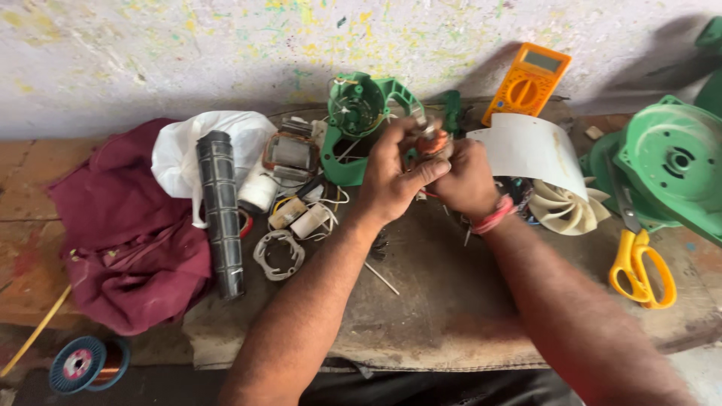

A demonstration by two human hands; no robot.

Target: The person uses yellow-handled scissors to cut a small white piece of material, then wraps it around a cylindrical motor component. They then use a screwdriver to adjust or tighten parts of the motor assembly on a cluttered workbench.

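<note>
At centre frame, both hands close together on a small copper-wound rotor [432, 141], the left hand [391, 177] gripping it with thumb across and the right hand [466, 180] cupping its other side, just before the green housing [361, 113]; a steady, two-sided hold probably spares the windings.

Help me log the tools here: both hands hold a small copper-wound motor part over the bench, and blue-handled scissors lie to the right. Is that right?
Not quite. The head view shows the scissors have yellow handles, not blue. The rest stands: the left hand and right hand hold the copper-wound motor part over the bench.
</note>
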